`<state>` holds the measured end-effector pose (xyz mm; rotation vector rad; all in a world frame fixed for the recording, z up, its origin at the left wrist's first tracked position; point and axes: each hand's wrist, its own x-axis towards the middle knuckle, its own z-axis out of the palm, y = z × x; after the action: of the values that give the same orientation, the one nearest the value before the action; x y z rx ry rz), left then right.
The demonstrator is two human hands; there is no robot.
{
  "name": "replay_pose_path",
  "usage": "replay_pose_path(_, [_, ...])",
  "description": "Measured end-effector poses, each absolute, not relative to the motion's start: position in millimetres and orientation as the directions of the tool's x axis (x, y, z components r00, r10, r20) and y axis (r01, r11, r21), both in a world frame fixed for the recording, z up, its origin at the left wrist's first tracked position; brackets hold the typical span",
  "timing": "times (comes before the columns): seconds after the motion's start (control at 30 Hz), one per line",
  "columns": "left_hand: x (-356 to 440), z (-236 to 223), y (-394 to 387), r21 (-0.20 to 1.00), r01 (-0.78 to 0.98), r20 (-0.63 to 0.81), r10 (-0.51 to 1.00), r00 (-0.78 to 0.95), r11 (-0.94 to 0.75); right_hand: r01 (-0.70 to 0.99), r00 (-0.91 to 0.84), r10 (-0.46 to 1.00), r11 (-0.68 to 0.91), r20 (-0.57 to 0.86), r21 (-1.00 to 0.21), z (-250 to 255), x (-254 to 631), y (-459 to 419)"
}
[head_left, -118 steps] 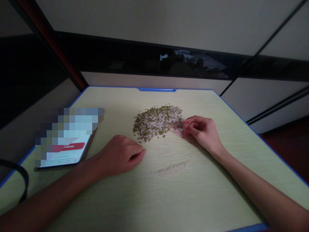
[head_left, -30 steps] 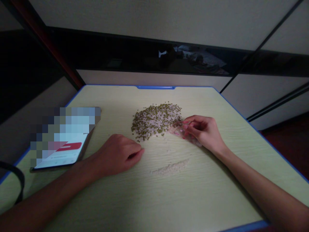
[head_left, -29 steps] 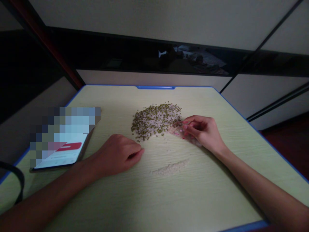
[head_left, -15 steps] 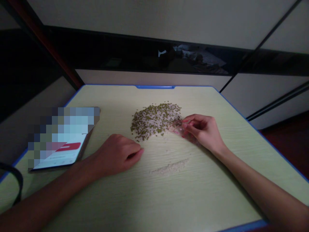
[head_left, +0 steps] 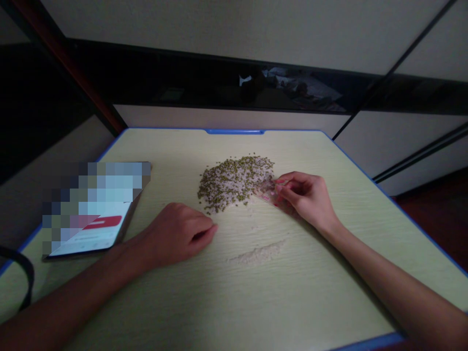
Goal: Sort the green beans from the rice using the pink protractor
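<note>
My right hand (head_left: pixel 305 197) pinches a clear plastic piece with red marks (head_left: pixel 269 196), which looks like a small bag or wrapper. Its far edge touches the right side of a spread pile of green beans mixed with white grains (head_left: pixel 236 183); the beans look like mung beans and the grains like rice. My left hand (head_left: pixel 183 231) rests on the table as a loose fist, just in front of the pile's left side, and nothing shows in it. Between the hands, nearer to me, lies a thin ridge of pale grains (head_left: pixel 259 253).
The light wood-look table (head_left: pixel 234 312) has a blue rim and a blue handle (head_left: pixel 236 131) at its far edge. On the left a tablet (head_left: pixel 98 234) with a lit, partly blurred screen lies beside my left forearm. A black strap (head_left: pixel 27 273) curves in at the left edge. Cabinet panels (head_left: pixel 219 29) stand behind.
My right hand has shifted very slightly, and the plastic piece has tilted a little at the pile's edge. My left hand has stayed where it was.
</note>
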<state>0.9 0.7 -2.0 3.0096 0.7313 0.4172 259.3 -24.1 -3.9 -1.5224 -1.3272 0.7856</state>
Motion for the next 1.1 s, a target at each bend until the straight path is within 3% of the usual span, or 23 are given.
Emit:
replay_pose_path(0.2, [-0.1, -3.4, 0.9, 0.079, 0.443, 0.251, 0.448, 0.858, -0.893, 0.399, 0.239, 0.961, 0.037, 0.143, -0.916, -7.2, 259.5, -22.9])
replay_pose_path(1.1, [2.4, 0.1, -0.3, 0.089, 0.465, 0.221, 0.473, 0.853, -0.881, 0.365, 0.153, 0.987, -0.004, 0.055, -0.931, 1.9, 262.5, -30.0])
